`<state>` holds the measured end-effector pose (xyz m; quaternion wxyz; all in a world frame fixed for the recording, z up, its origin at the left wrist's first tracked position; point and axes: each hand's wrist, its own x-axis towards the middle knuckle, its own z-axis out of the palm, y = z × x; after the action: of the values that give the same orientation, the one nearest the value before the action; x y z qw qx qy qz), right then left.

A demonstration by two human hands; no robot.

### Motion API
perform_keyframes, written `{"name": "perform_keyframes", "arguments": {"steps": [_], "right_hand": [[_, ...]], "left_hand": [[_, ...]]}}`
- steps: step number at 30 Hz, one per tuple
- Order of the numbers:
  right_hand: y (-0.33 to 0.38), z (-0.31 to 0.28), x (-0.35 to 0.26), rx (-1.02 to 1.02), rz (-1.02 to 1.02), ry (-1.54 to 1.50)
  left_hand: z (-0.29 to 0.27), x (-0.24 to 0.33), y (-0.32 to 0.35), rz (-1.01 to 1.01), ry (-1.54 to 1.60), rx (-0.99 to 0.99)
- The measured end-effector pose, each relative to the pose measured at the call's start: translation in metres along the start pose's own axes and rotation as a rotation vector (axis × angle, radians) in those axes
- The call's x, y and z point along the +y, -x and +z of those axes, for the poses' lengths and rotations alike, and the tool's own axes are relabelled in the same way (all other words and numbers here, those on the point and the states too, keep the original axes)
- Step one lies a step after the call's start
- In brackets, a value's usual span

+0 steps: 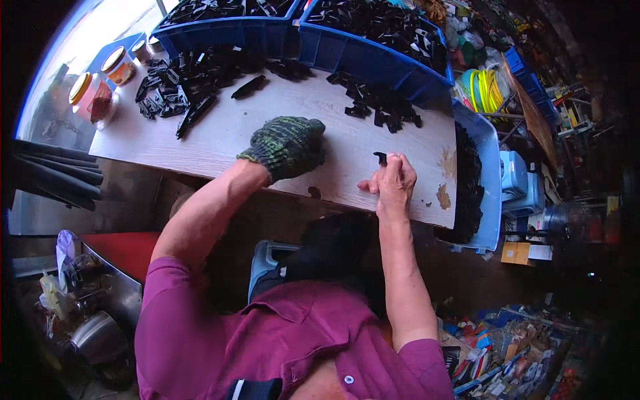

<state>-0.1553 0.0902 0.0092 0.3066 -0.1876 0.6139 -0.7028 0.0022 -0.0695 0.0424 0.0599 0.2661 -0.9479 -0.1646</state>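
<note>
My left hand [287, 145] wears a dark green-and-black knitted glove and is closed over the middle of the pale wooden table [220, 130]. Whatever it may hold is hidden under the curled fingers. To its right, near the table's front edge, my bare right hand [397, 181] is closed on a small black plastic part [381, 157], whose hooked end sticks out beyond the fingers. A heap of long black plastic parts [175, 90] lies beyond my left hand, with a single black part [249, 87] apart from it. Shorter black pieces [383, 107] lie scattered beyond my right hand.
Along the far edge stand two blue crates [373, 60] full of black parts. A light blue bin [490, 180] with more black parts stands below the right edge. Lidded jars [93, 100] sit at the left corner. A blue stool [261, 261] is under the table's front.
</note>
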Motion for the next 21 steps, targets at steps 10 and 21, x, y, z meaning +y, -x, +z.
{"name": "perform_keyframes", "arguments": {"steps": [10,21], "right_hand": [[0.003,0.000,-0.002,-0.002,-0.047,-0.088],[0.006,-0.003,-0.003,0.080,-0.051,-0.029]], "left_hand": [[0.040,0.016,0.011,0.092,0.139,0.190],[0.059,0.056,0.003,0.151,0.945,0.169]]}}
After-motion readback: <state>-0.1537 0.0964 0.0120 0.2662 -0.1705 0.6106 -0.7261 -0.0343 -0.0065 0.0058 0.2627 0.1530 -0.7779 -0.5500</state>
